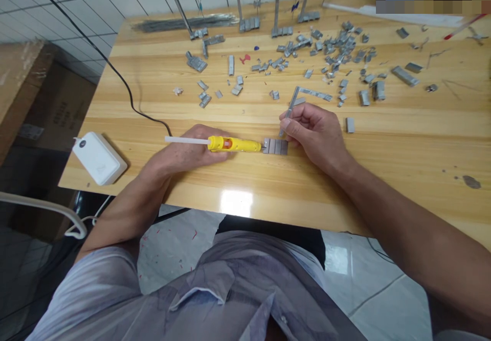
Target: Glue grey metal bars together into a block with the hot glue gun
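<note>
My left hand [195, 149] is wrapped round a yellow glue gun [241, 145] with a white glue stick out of its back end. The gun's nozzle points right and meets the left end of a small block of grey pieces [275, 146] lying on the table. Between thumb and fingers, my right hand [312, 131] pinches an L-shaped grey strip frame [294, 100], its long arm reaching up and its other arm pointing right. The frame's lower end is close to the block's upper right edge; whether they touch, I cannot tell.
Loose grey pieces [341, 44] cover the table's back right. Several grey frames on bases [249, 23] stand along the back edge beside thin rods [184, 22]. A white box-shaped device [98, 158] lies at left, near a black cable [126, 83].
</note>
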The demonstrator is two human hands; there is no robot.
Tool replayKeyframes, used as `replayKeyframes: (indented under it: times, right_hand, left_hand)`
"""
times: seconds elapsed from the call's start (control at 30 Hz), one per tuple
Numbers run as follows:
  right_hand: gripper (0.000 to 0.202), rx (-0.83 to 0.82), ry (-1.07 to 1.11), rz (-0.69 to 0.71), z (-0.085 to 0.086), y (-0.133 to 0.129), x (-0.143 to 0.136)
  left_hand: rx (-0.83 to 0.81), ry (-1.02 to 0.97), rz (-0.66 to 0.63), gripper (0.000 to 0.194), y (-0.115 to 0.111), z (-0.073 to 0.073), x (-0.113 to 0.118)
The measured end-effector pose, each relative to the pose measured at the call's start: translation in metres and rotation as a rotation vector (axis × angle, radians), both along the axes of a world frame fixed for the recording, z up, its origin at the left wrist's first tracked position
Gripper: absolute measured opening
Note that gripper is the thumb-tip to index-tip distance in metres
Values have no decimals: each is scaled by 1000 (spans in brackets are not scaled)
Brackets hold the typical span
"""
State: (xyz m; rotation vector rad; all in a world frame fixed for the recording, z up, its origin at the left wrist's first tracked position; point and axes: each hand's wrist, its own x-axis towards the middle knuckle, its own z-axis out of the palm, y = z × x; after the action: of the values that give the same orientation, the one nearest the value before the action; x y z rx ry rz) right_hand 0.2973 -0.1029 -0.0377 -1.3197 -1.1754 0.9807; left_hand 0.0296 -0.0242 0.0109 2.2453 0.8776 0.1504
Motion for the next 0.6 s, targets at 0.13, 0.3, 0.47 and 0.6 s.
replayKeyframes:
  times: [0.13,0.3,0.47,0.6]
  right_hand:
    - [28,0,-2,2,0,0,0]
    - [24,7,13,-3,0,0,0]
    - [25,-2,22,3,-1,0,0]
    - [25,-2,22,1,-1,0,0]
  left_hand:
    - [9,-3,-12,23,1,-2,-1]
    - [1,-23,-19,24,1,-3,0]
    - [22,-24,-41,26,1,-2,2]
    - [32,-16,-40,25,1,-3,2]
